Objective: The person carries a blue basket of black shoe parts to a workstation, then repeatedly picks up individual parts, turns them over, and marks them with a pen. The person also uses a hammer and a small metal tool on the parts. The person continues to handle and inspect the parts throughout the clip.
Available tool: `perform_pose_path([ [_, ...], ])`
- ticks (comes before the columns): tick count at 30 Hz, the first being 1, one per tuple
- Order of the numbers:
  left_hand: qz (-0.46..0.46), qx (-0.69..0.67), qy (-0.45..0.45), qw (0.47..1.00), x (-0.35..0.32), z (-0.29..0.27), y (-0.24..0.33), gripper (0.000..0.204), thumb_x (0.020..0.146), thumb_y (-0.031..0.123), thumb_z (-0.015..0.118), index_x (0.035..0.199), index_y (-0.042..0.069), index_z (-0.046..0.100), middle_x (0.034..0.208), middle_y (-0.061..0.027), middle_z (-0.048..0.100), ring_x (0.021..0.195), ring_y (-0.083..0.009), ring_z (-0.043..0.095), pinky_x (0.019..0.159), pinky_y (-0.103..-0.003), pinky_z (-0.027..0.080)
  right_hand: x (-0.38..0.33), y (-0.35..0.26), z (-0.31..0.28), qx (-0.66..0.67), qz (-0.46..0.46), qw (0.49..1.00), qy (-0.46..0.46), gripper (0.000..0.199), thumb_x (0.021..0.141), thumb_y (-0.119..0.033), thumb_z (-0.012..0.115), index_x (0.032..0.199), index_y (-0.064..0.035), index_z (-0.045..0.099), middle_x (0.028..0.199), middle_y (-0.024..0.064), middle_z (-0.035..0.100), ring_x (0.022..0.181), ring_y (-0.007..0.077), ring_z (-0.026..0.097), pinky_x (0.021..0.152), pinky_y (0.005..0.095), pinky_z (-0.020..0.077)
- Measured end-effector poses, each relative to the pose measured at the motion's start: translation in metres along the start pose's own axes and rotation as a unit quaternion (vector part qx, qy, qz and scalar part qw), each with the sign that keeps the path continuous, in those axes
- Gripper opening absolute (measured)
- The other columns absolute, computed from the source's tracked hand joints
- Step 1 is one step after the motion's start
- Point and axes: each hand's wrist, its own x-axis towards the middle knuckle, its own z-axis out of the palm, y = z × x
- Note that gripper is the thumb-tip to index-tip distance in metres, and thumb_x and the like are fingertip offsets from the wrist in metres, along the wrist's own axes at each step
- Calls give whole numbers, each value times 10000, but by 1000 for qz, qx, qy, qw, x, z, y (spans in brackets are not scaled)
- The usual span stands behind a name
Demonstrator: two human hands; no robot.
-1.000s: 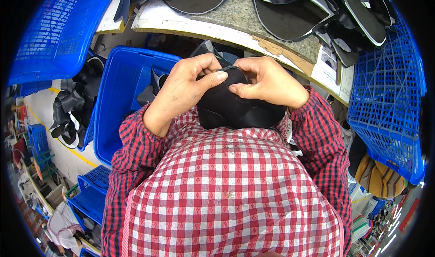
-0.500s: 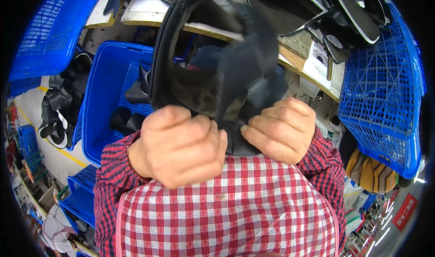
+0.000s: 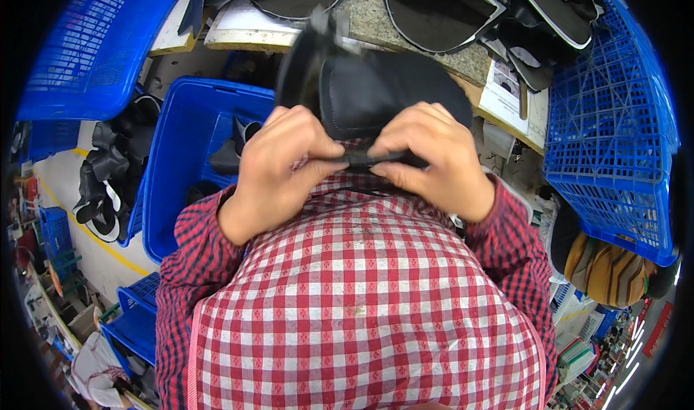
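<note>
A black leather shoe upper [image 3: 369,92] hangs in front of my checked apron, its far part blurred by motion. My left hand [image 3: 282,164] pinches its near edge between thumb and fingers. Close beside it, my right hand [image 3: 437,157] pinches the same edge, with only a short dark strip showing between the two hands. The upper's smooth panel with a stitched border faces up beyond my fingers.
More black uppers with pale edges [image 3: 441,12] lie on the workbench [image 3: 246,41] ahead. A blue bin [image 3: 159,186] stands left with dark pieces inside. Blue crates are at the upper left [image 3: 79,56] and right [image 3: 611,135]. Dark pieces [image 3: 108,157] are piled at far left.
Both hands have risen away from my body and turned from fists to thumb-and-finger pinches. The upper has folded lower, its open loop now smaller and its stitched panel showing.
</note>
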Motion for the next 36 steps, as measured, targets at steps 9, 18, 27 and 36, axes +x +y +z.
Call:
perform_pose_path([
  [9,-214,-92,-81,969,14,19,-33,172,886,57,743,1032,-13,684,902,-22,641,877,-102,612,783,-259,492,14,59,28,287,252,915,-127,256,831,-217,857,931,-25,720,757,13,678,704,69,582,665,267,480],
  [18,-299,-190,-5,935,22,24,-57,132,931,101,703,990,-18,709,841,-26,695,761,-74,618,694,-235,500,24,69,48,96,260,953,-123,457,728,-410,880,983,-50,765,772,155,706,753,288,703,703,375,516],
  [27,-347,-118,32,930,7,17,-64,139,927,118,730,967,-12,706,843,-23,693,776,-56,597,700,-235,488,20,90,52,237,273,924,-128,317,832,-376,832,930,-81,771,755,60,703,705,151,641,699,326,495],
  [36,-310,-176,113,928,-12,4,-75,114,952,109,715,956,-4,701,857,14,670,812,-65,582,748,-230,467,16,62,37,388,262,882,-56,317,1006,-228,669,1198,21,709,1049,88,757,959,130,690,853,251,535],
])
